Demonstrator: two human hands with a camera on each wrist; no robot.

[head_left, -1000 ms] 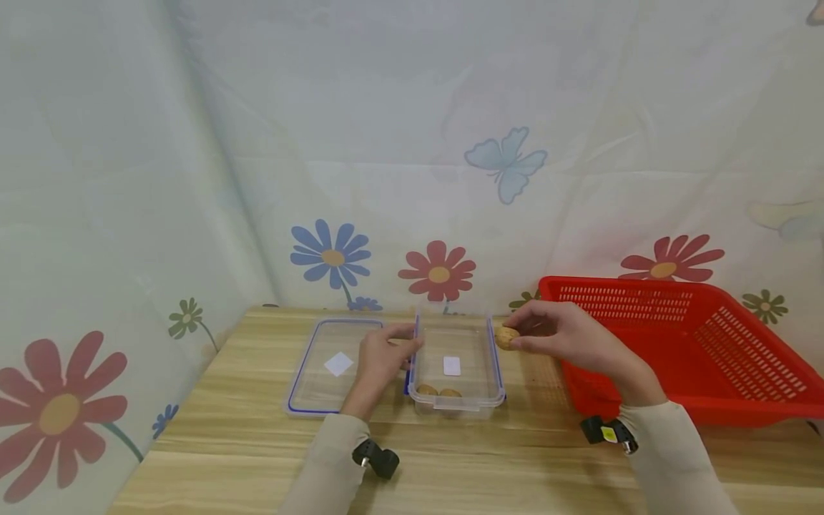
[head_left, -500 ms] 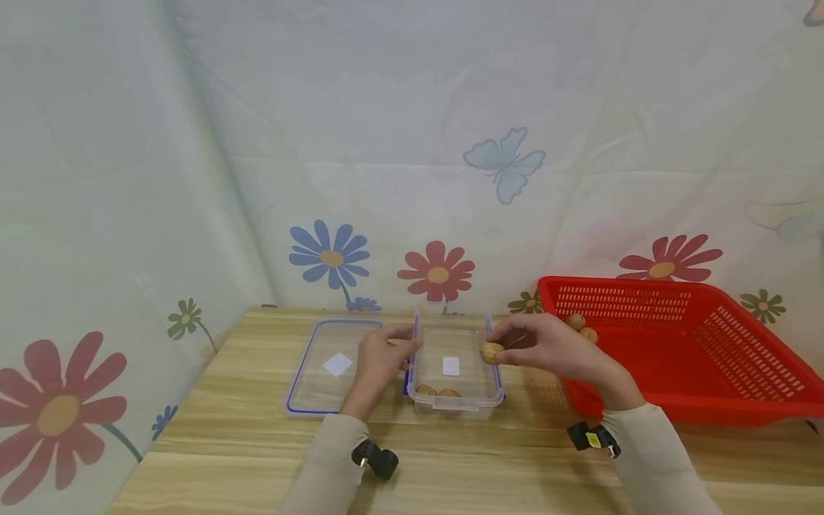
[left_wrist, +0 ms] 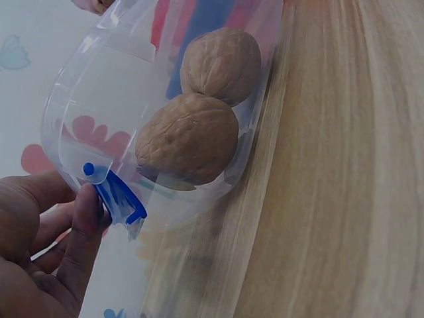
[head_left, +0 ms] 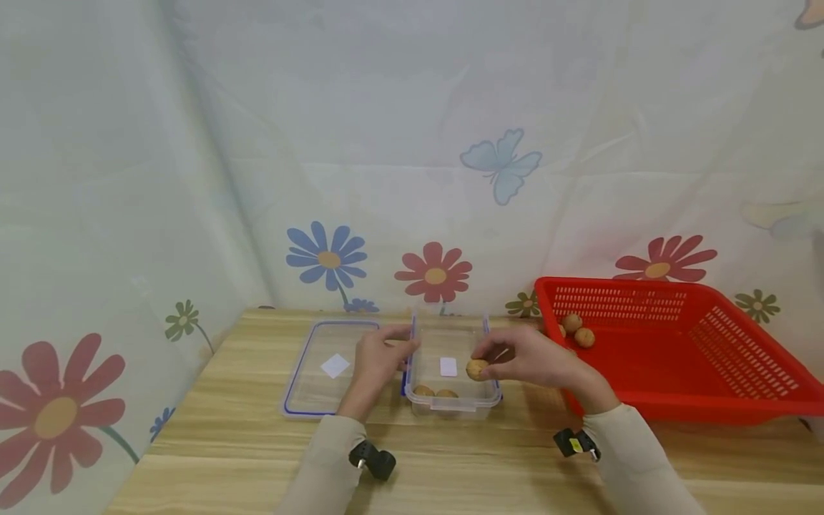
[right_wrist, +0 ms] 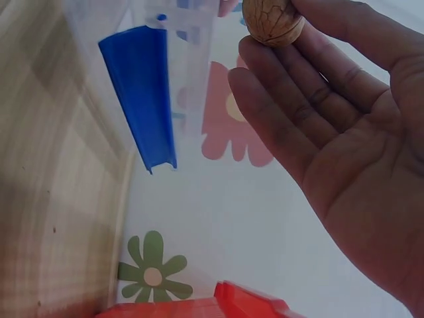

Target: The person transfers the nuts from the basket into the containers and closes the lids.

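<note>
My right hand (head_left: 537,361) pinches a walnut (head_left: 476,369) between thumb and fingertips, over the right side of a clear plastic food box (head_left: 450,404). In the right wrist view the held walnut (right_wrist: 270,21) sits at the fingertips, near a blue side clip (right_wrist: 140,96). With thumb and fingers, my left hand (head_left: 376,361) grips the box's left side; the left wrist view shows the thumb at another blue clip (left_wrist: 120,197). Two walnuts lie inside at the near end, one (left_wrist: 189,139) touching the other (left_wrist: 222,65).
Left of the box a clear lid (head_left: 307,386) with a blue seal lies flat on the wooden table (head_left: 450,472), partly behind the left hand. A red plastic basket (head_left: 656,372) stands at the right, several walnuts (head_left: 584,337) in its left corner. A flowered curtain (head_left: 386,164) hangs behind.
My right hand has carried the walnut leftward and down, from beside the box's right rim to over its inside. Walnuts in the basket have come into sight. The left hand keeps its grip.
</note>
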